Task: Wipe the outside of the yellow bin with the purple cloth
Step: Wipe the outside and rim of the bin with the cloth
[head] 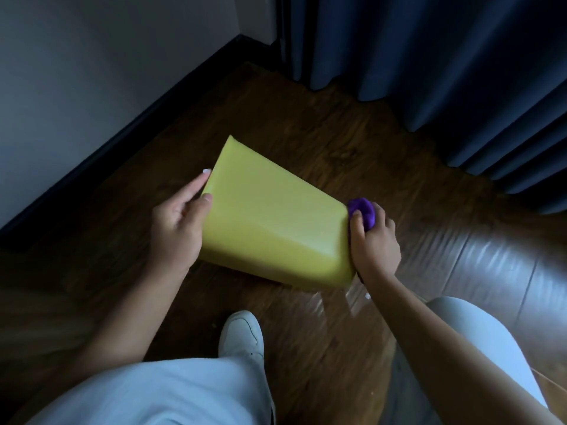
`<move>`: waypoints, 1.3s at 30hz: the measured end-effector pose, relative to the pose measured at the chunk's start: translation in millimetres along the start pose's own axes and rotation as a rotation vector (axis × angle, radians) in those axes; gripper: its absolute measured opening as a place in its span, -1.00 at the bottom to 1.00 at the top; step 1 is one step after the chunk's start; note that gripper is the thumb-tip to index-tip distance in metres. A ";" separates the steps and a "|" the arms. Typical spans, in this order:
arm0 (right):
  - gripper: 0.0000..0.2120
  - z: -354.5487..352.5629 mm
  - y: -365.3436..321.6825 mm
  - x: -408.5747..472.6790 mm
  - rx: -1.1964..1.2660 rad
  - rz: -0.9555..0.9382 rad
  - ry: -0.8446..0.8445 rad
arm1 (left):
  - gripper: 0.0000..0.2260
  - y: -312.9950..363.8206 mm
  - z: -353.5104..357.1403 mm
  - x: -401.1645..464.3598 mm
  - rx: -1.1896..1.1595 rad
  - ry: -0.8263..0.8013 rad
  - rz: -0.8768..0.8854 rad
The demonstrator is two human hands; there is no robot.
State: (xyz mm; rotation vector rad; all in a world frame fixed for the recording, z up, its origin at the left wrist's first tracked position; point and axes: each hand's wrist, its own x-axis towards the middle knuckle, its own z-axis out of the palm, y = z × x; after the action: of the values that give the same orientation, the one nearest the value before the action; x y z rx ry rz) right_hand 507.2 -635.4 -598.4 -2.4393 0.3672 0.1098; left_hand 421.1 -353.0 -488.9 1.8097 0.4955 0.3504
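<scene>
Lying tipped on its side on the wooden floor (322, 142), the yellow bin (270, 222) shows one broad wall to the camera, its narrower end pointing away toward the wall and its wider end near the person's feet. The left hand (176, 222) steadies the bin's left edge, fingers (196, 184) spread flat along it with the thumb resting on the top wall. The right hand (374, 240) has its fingers clamped on the bunched purple cloth (363, 211), pressing it against the bin's right edge.

Wiping looks to be under way on that right side; the broad upper wall carries no visible marks, but whether it has been wiped cannot be told. The face against the floor and the hidden base probably remain, which would call for turning the bin.

Around it, the floor is dark wood-grain. A pale wall with a dark skirting board (129, 142) runs on the left, dark blue curtains (429, 56) hang behind, and a glossy brown cushioned surface (491, 265) sits at the right. One white shoe (242, 335) and pale trousers show below.
</scene>
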 end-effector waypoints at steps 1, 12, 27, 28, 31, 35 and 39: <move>-0.51 -1.0 2.6 -0.2 0.032 0.050 -0.011 | -0.67 -0.1 0.0 0.6 0.010 -0.003 0.004; -0.40 -37.7 -88.0 7.7 0.103 -0.416 0.129 | -0.64 16.9 21.3 28.2 0.137 -0.085 0.031; -0.52 0.2 -153.5 -20.5 0.040 -0.479 -0.016 | -0.67 27.3 23.8 37.8 0.144 -0.089 0.049; -0.52 1.5 -143.1 -18.8 0.019 -0.446 -0.012 | -0.67 27.8 23.2 35.8 0.142 -0.079 0.040; -0.54 3.1 -116.7 -11.0 -0.028 -0.330 0.004 | -0.67 27.9 20.7 30.7 0.126 -0.061 0.017; -0.54 0.3 -93.6 4.5 -0.044 -0.209 0.000 | -0.66 28.9 19.7 28.2 0.140 -0.053 0.007; -0.53 -3.1 -62.3 15.4 -0.106 -0.130 0.005 | -0.66 28.6 20.8 26.6 0.155 -0.073 0.007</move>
State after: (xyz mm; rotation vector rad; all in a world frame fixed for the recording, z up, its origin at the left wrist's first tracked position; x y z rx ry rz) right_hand 539.9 -594.7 -561.0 -2.5606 0.2091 0.0677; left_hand 458.4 -363.9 -467.8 1.9671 0.4761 0.2559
